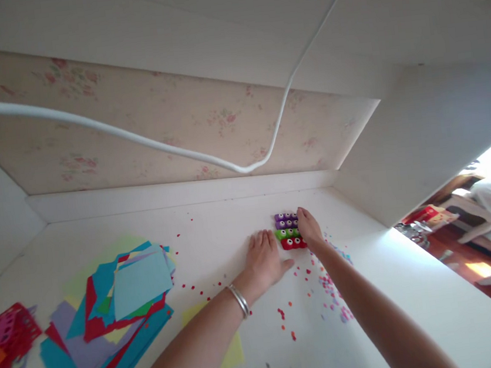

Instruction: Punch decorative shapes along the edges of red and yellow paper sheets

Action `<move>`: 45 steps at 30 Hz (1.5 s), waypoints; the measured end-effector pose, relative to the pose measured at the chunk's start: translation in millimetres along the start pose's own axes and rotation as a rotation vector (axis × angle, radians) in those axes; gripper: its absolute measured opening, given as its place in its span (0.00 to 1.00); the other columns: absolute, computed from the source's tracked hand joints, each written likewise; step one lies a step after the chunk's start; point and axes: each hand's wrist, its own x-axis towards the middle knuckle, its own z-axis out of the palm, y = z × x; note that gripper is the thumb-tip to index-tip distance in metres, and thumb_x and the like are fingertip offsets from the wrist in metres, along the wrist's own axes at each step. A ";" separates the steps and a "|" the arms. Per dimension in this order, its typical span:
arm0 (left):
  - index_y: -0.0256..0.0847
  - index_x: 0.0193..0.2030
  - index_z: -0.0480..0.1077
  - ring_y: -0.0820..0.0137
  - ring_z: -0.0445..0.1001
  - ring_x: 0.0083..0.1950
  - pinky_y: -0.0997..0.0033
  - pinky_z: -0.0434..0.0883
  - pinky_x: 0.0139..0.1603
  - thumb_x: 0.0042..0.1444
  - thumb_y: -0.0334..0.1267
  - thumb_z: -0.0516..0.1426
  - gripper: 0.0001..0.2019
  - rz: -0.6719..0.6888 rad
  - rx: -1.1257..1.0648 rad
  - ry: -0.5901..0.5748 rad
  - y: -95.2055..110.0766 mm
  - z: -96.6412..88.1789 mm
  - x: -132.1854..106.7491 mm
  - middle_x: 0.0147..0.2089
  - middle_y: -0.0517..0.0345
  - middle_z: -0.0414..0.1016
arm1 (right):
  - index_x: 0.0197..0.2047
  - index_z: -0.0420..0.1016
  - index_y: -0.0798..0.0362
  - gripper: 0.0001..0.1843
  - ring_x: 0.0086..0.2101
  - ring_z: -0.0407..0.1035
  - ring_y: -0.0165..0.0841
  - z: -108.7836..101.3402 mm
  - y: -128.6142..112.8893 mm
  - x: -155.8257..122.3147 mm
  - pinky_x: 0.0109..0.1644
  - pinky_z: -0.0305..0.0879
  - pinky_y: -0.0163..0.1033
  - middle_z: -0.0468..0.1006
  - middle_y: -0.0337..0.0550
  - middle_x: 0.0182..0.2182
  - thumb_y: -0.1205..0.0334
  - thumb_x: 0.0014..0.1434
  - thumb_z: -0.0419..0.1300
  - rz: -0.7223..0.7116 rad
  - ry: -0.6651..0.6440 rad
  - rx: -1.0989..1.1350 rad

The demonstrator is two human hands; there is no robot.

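Rows of small craft punches [290,231] in purple, green and red lie side by side on the white desk. Each has a round white spot with a dark centre. My left hand [263,259], with a silver bangle on its wrist, rests flat at their left side, thumb stretched out. Its fingertips are close to the green row; I cannot tell whether they touch. My right hand [309,227] is closed at the right end of the rows, fingers together, covering part of them.
Stacked coloured paper sheets [141,281] lie on the left, with hole-filled sheets [12,334] beyond them. A yellow sheet [232,354] is under my left forearm. Punched confetti [329,292] is scattered about. A white cable [156,144] hangs across the front.
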 end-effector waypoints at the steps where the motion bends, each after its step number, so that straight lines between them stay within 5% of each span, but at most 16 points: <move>1: 0.23 0.68 0.52 0.48 0.50 0.72 0.48 0.46 0.71 0.58 0.57 0.54 0.43 0.001 -0.002 0.008 2.7 6.8 9.7 0.70 0.29 0.54 | 0.57 0.73 0.54 0.28 0.58 0.64 0.42 1.6 -0.6 -0.9 0.64 0.54 0.45 0.72 0.51 0.57 0.49 0.63 0.46 -0.006 -0.010 -0.008; 8: 0.25 0.69 0.49 0.52 0.51 0.72 0.42 0.39 0.71 0.64 0.54 0.47 0.36 0.004 -0.015 0.064 -5.3 17.3 30.0 0.68 0.30 0.58 | 0.54 0.74 0.53 0.28 0.54 0.66 0.42 16.2 -8.0 -2.6 0.60 0.57 0.45 0.75 0.52 0.53 0.47 0.64 0.45 -0.022 -0.027 -0.009; 24: 0.28 0.69 0.51 0.53 0.53 0.72 0.46 0.48 0.69 0.64 0.50 0.51 0.33 -0.147 0.068 0.098 -120.2 -36.5 14.6 0.70 0.31 0.56 | 0.49 0.74 0.51 0.25 0.47 0.68 0.40 136.6 -93.5 -13.2 0.54 0.59 0.41 0.77 0.48 0.46 0.47 0.65 0.43 -0.081 -0.176 0.109; 31: 0.28 0.70 0.48 0.52 0.52 0.72 0.50 0.52 0.69 0.64 0.50 0.51 0.35 -0.192 0.091 0.106 -150.8 -49.4 6.8 0.70 0.30 0.54 | 0.49 0.73 0.52 0.22 0.48 0.68 0.40 168.3 -116.3 -20.2 0.54 0.59 0.41 0.77 0.47 0.46 0.49 0.65 0.45 -0.072 -0.221 0.147; 35: 0.23 0.69 0.48 0.50 0.51 0.72 0.51 0.53 0.69 0.62 0.49 0.54 0.38 -0.193 0.090 0.107 -149.4 -61.6 -2.3 0.70 0.26 0.52 | 0.52 0.72 0.52 0.23 0.51 0.67 0.43 157.1 -123.2 -24.6 0.57 0.58 0.45 0.75 0.50 0.50 0.48 0.64 0.46 -0.073 -0.224 0.178; 38: 0.26 0.70 0.47 0.52 0.48 0.73 0.51 0.52 0.70 0.63 0.46 0.53 0.35 -0.157 0.086 0.119 -136.8 -76.1 -33.1 0.72 0.31 0.50 | 0.54 0.71 0.51 0.24 0.54 0.65 0.43 130.9 -123.5 -39.5 0.60 0.55 0.46 0.74 0.49 0.53 0.48 0.62 0.48 -0.108 -0.224 0.226; 42: 0.37 0.68 0.56 0.61 0.55 0.72 0.56 0.55 0.70 0.65 0.40 0.50 0.25 -0.004 0.067 0.108 -104.0 -90.2 -115.6 0.70 0.46 0.59 | 0.49 0.73 0.49 0.20 0.50 0.69 0.40 84.2 -109.2 -90.4 0.56 0.60 0.43 0.78 0.44 0.48 0.56 0.55 0.53 -0.169 -0.329 0.326; 45: 0.45 0.54 0.71 0.61 0.65 0.66 0.54 0.63 0.67 0.64 0.36 0.52 0.14 0.100 0.070 0.057 -74.8 -90.4 -185.1 0.66 0.56 0.67 | 0.37 0.75 0.50 0.18 0.34 0.72 0.36 49.0 -91.1 -149.0 0.40 0.66 0.39 0.79 0.41 0.30 0.65 0.45 0.49 -0.172 -0.456 0.385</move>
